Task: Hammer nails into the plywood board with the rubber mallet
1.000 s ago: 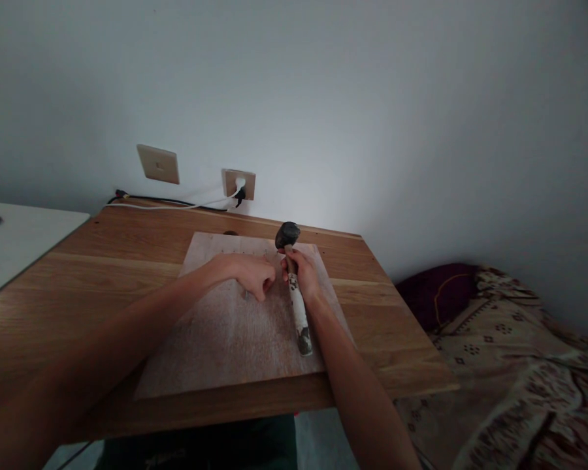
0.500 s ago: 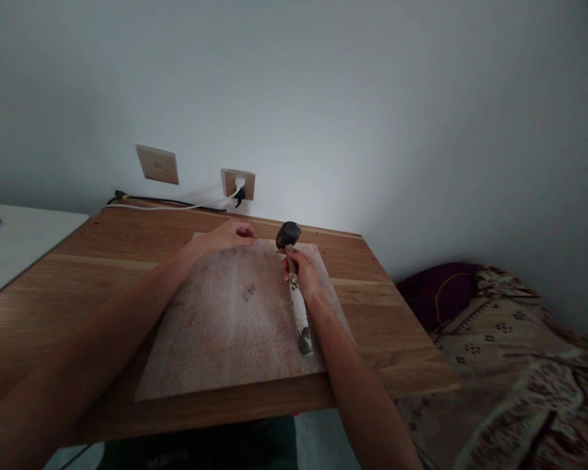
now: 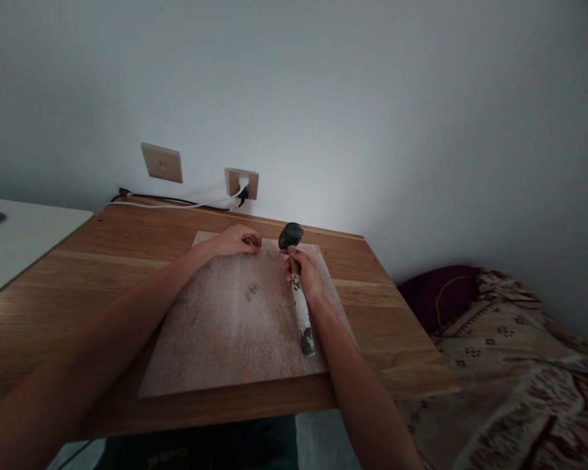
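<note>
My right hand (image 3: pixel 306 271) is wrapped round the upper handle of a hammer (image 3: pixel 301 307), close below its dark, rounded head. The lower handle is white, patchy and dark at the end, and points toward me over the board. Near the far edge of the pale wooden board (image 3: pixel 215 339), my left hand (image 3: pixel 241 240) is closed with its fingers curled together; what they hold, if anything, is too small to make out. A small heap of thin grey pieces, perhaps nails (image 3: pixel 252 290), lies on the board between my arms. Tiny bits lie between the two hands.
The board rests on a wooden table (image 3: pixel 387 326) against a wall. Cables (image 3: pixel 176 201) run along the back to a wall socket (image 3: pixel 242 183). A white surface (image 3: pixel 34 228) stands at the left, and a bed with patterned cloth (image 3: pixel 500 339) at the right.
My left hand has moved slightly right along the board's far edge, toward the hammer. My right hand keeps its hold on the hammer. The whole view has shifted slightly.
</note>
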The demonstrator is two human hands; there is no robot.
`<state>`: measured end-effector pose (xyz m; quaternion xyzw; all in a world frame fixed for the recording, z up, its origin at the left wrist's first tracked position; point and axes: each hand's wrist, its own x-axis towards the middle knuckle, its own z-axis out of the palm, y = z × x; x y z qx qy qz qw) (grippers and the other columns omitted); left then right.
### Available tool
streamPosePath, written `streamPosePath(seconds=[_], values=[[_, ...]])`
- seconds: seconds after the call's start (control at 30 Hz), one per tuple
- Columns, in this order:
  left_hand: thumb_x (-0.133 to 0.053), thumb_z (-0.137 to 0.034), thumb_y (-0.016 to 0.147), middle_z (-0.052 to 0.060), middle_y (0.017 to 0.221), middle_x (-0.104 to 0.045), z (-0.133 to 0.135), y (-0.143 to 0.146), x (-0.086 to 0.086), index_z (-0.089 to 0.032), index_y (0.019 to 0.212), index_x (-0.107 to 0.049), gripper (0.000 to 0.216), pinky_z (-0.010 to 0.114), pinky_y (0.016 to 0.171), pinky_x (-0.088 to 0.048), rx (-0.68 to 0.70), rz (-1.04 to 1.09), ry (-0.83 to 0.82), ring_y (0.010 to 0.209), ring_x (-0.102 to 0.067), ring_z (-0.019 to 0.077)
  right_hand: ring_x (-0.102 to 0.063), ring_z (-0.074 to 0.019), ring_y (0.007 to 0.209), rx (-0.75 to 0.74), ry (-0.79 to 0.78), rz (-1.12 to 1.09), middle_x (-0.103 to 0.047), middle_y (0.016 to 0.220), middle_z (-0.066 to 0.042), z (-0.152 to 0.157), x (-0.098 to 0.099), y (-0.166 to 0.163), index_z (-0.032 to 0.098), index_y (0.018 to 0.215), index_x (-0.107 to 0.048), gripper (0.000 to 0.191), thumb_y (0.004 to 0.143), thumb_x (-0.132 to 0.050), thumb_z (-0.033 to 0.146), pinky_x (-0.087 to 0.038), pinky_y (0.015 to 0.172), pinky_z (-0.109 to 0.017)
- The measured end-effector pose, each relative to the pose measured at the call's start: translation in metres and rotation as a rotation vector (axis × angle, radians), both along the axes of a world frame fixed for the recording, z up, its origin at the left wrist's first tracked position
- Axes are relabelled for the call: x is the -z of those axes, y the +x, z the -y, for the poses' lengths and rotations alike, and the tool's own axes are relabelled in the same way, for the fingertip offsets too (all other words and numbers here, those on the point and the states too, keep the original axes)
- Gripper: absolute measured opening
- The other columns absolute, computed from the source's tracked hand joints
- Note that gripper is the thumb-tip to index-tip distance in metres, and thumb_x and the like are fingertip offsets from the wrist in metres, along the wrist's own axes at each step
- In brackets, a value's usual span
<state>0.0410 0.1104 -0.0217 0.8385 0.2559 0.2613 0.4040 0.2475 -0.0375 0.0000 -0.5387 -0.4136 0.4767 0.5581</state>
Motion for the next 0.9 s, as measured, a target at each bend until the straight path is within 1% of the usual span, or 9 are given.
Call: streamPosePath(seconds=[0.13,0.3,0.43,0.57,0.67,0.77,0.9], values=[[-0.074,-0.031,0.073,0.003,0.079,-0.075,0.002,-0.001,-0.001,-0.016,0.084,-0.074,0.019,0.028,0.072,-0.053,-0.038,0.005,0.021,0.074,-0.068,0.0166,-0.046,-0.0101,0.038,-0.013,0.005,-0.009,-0.058,0.056,0.004,0.000,0.000,0.000,0.018,0.087,-0.070,0.032,0.076,-0.065,0.047,-0.033,0.037,-0.024],[-0.073,-0.028,0.072,0.002,0.076,-0.074,0.003,-0.002,-0.004,-0.017,0.083,-0.074,0.017,0.025,0.067,-0.050,-0.043,-0.029,0.052,0.069,-0.066,0.0154,-0.047,-0.0099,0.039,-0.018,0.007,0.007,-0.059,0.057,0.003,0.001,-0.001,0.000,0.016,0.091,-0.072,0.035,0.081,-0.064,0.049,-0.033,0.038,-0.024],[-0.070,-0.025,0.071,0.001,0.075,-0.074,0.003,-0.002,-0.004,-0.017,0.084,-0.076,0.016,0.025,0.066,-0.049,-0.029,-0.062,0.083,0.068,-0.065,0.0143,-0.046,-0.0101,0.039,-0.023,0.002,-0.006,-0.059,0.057,0.003,0.000,0.000,0.000,0.016,0.091,-0.072,0.035,0.079,-0.063,0.048,-0.032,0.038,-0.024],[-0.071,-0.025,0.070,0.001,0.073,-0.073,0.003,-0.001,-0.002,-0.018,0.083,-0.076,0.016,0.025,0.065,-0.049,-0.015,-0.068,0.070,0.067,-0.065,0.0148,-0.045,-0.0102,0.038,-0.041,0.001,-0.013,-0.058,0.056,0.003,0.000,-0.001,0.000,0.016,0.088,-0.071,0.031,0.078,-0.063,0.044,-0.032,0.037,-0.024],[-0.072,-0.028,0.072,0.001,0.073,-0.072,0.004,-0.001,-0.001,-0.018,0.083,-0.075,0.015,0.026,0.067,-0.049,-0.017,-0.060,0.060,0.067,-0.064,0.0153,-0.045,-0.0105,0.037,-0.038,-0.006,-0.023,-0.058,0.055,0.003,-0.001,-0.004,-0.002,0.017,0.086,-0.071,0.027,0.078,-0.063,0.041,-0.032,0.037,-0.024],[-0.074,-0.028,0.073,0.002,0.074,-0.072,0.005,-0.001,-0.001,-0.017,0.082,-0.075,0.015,0.027,0.068,-0.049,-0.029,-0.076,0.063,0.069,-0.065,0.0162,-0.046,-0.0105,0.037,-0.028,-0.023,-0.031,-0.058,0.054,0.003,-0.006,-0.011,-0.006,0.016,0.084,-0.071,0.028,0.079,-0.062,0.042,-0.032,0.036,-0.024],[-0.075,-0.030,0.073,0.005,0.082,-0.076,0.006,-0.001,0.000,-0.017,0.088,-0.073,0.020,0.030,0.070,-0.051,-0.071,-0.065,0.031,0.074,-0.069,0.0188,-0.047,-0.0102,0.038,-0.042,-0.036,-0.030,-0.060,0.056,0.002,-0.016,-0.019,-0.019,0.017,0.086,-0.073,0.030,0.084,-0.061,0.045,-0.035,0.038,-0.025]])
